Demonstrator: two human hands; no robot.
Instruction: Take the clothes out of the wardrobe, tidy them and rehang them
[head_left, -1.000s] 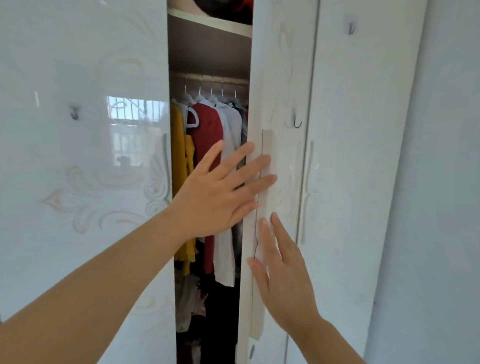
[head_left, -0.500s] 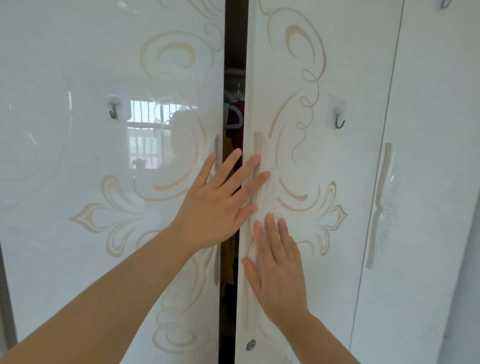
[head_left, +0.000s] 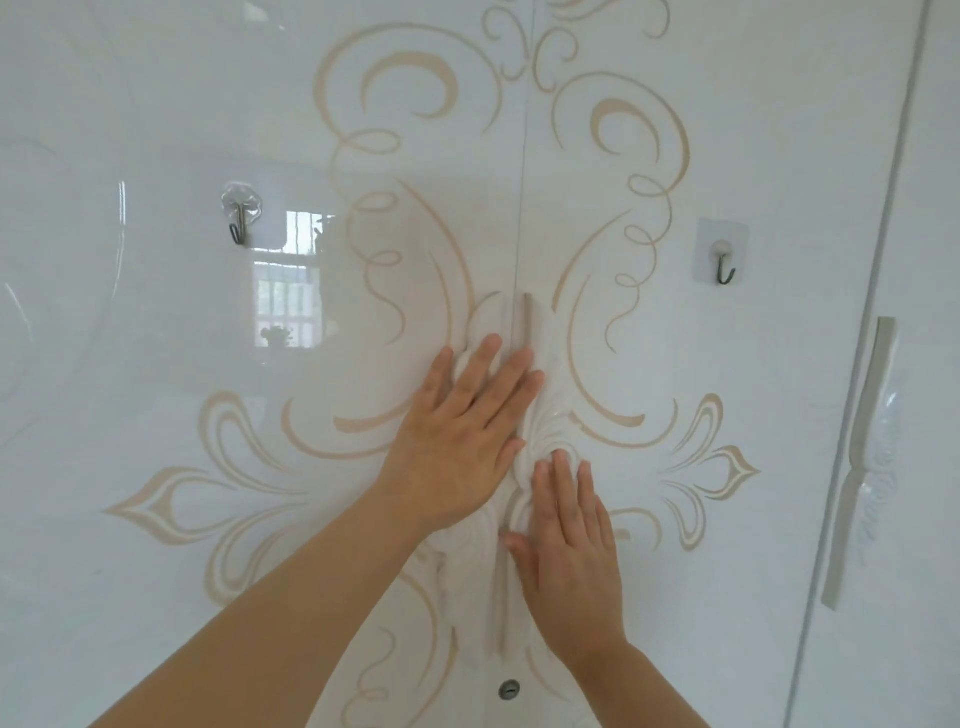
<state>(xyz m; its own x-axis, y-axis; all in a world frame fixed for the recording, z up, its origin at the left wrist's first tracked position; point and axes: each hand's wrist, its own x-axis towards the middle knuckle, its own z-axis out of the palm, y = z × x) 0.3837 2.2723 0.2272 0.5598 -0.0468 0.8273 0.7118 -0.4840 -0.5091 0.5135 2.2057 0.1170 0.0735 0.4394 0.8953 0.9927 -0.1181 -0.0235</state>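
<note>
Two glossy white wardrobe doors with beige scroll patterns stand closed, meeting at a thin seam. My left hand (head_left: 460, 447) lies flat with straight fingers on the left door (head_left: 208, 364), its fingertips reaching across the seam onto the raised handles (head_left: 526, 325). My right hand (head_left: 569, 551) presses flat on the right door (head_left: 649, 338) just below and to the right of it. The clothes are hidden behind the doors.
A clear hook (head_left: 240, 218) is stuck on the left door and a grey hook (head_left: 723, 257) on the right door. A keyhole (head_left: 509, 689) sits low at the seam. A third door with a long handle (head_left: 860, 462) stands at the right.
The gap between the doors has closed fully, hiding the hanging clothes. Both flat hands moved with the doors, and the view came closer.
</note>
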